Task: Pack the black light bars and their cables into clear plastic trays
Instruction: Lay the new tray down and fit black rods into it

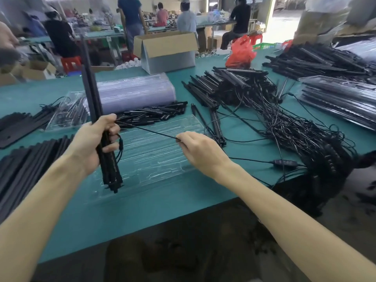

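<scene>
Above green table (142, 216), bars (92, 88) stand in left grip (95, 143).

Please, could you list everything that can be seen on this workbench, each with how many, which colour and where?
light bar bundle: a few bars, black, held upright at near left
cable: one, black, stretched taut from the bundle rightwards
tray: one, clear, flat on the near table
tray stack: one, clear, behind that tray
light bar heap: many, black, centre right
tangled cables: many, black, right of the heap
cardboard box: one, brown, far edge
plastic bag: one, red, far right
table: one, green
left hand: grips the bundle
right hand: pinches the cable
</scene>
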Tool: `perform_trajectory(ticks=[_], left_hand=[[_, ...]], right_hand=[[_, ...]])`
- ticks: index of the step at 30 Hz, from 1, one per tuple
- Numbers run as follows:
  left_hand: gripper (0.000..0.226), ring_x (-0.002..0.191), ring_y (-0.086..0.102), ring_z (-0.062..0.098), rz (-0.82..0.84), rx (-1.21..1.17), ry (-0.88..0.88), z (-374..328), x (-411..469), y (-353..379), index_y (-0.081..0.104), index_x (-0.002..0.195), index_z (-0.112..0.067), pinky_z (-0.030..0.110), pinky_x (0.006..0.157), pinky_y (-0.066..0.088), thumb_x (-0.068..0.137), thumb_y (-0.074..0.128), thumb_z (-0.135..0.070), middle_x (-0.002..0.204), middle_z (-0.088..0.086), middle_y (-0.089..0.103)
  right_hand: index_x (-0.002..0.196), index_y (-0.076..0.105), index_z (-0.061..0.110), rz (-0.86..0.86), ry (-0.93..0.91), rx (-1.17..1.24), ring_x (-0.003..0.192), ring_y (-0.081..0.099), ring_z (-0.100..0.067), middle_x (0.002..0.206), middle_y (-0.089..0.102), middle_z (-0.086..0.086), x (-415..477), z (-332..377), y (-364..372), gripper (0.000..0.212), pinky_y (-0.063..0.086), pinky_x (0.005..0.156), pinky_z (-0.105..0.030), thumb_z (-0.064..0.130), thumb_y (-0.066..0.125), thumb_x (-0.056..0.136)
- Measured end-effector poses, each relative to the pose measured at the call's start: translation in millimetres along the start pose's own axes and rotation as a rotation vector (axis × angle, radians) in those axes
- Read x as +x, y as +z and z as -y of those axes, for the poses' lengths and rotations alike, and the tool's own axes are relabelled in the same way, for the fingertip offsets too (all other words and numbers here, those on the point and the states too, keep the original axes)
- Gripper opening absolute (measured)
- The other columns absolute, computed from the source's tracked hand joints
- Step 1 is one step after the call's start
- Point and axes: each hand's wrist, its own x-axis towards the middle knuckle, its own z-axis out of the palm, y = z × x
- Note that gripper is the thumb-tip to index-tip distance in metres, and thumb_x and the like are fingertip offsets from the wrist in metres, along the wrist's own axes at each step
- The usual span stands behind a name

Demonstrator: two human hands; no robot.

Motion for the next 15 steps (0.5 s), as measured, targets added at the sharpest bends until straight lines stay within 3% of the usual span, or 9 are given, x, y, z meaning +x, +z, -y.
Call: perform_trajectory(ticks=[3, 6, 8, 10, 11, 13, 15], left_hand=[[0.033, 0.052, 0.029, 0.007, -0.015, -0.045, -0.021, -4, 7, -5, 0.041, 0.070, -0.025, 0.017, 0.034, 0.022, 0.094, 0.064, -0.027, 0.062, -0.009, 0.039], [0.038, 0.052, 0.029, 0.006, -0.047, -0.079, -0.032, -9, 11, -12, 0.037, 0.066, -0.026, 0.016, 0.035, 0.020, 0.096, 0.060, -0.028, 0.062, -0.010, 0.037], [0.039, 0.050, 0.031, 0.004, -0.063, -0.148, -0.031, -13, 10, -16, 0.037, 0.064, -0.027, 0.015, 0.037, 0.019, 0.097, 0.058, -0.028, 0.062, -0.011, 0.035], [0.039, 0.050, 0.032, 0.002, -0.066, -0.235, -0.020, -20, 9, -18, 0.037, 0.061, -0.027, 0.014, 0.040, 0.017, 0.091, 0.061, -0.026, 0.060, -0.013, 0.036], [0.037, 0.049, 0.032, 0.001, -0.068, -0.272, -0.011, -24, 9, -18, 0.038, 0.059, -0.028, 0.014, 0.041, 0.017, 0.085, 0.064, -0.028, 0.058, -0.014, 0.036], [0.035, 0.049, 0.032, 0.001, -0.079, -0.298, 0.008, -31, 8, -19, 0.038, 0.056, -0.028, 0.014, 0.041, 0.017, 0.077, 0.066, -0.031, 0.057, -0.015, 0.036], [0.037, 0.049, 0.033, 0.002, -0.094, -0.239, 0.013, -32, 7, -20, 0.038, 0.058, -0.028, 0.013, 0.041, 0.017, 0.084, 0.064, -0.031, 0.057, -0.014, 0.036]], right_hand=[[0.118, 0.063, 0.002, -0.006, -0.016, -0.048, 0.103, 0.058, -0.026, 0.109, 0.064, -0.008, 2, -2, -3, 0.027, 0.049, 0.091, -0.038, 0.022, 0.057, 0.100], [0.132, 0.058, 0.008, 0.013, 0.002, -0.133, 0.125, 0.049, -0.027, 0.129, 0.058, -0.007, -3, -9, -7, 0.040, 0.033, 0.114, -0.042, 0.023, 0.063, 0.095], [0.147, 0.045, 0.019, 0.096, 0.060, -0.170, 0.126, 0.047, -0.027, 0.141, 0.048, -0.008, -8, -14, -7, 0.058, 0.034, 0.114, -0.043, 0.019, 0.064, 0.092], [0.152, 0.036, 0.020, 0.142, 0.157, -0.146, 0.099, 0.060, -0.026, 0.135, 0.049, -0.009, -10, -17, -5, 0.066, 0.052, 0.088, -0.039, 0.007, 0.062, 0.092], [0.148, 0.040, 0.016, 0.146, 0.199, -0.159, 0.086, 0.062, -0.026, 0.125, 0.054, -0.008, -11, -19, -4, 0.061, 0.052, 0.080, -0.037, 0.000, 0.058, 0.091], [0.124, 0.057, 0.015, 0.165, 0.240, -0.294, 0.087, 0.060, -0.022, 0.102, 0.064, 0.000, -13, -25, -5, 0.042, 0.042, 0.093, -0.033, -0.009, 0.053, 0.089], [0.109, 0.063, 0.015, 0.134, 0.261, -0.335, 0.088, 0.053, -0.017, 0.091, 0.068, 0.003, -18, -30, -5, 0.036, 0.030, 0.110, -0.034, -0.012, 0.057, 0.086]])
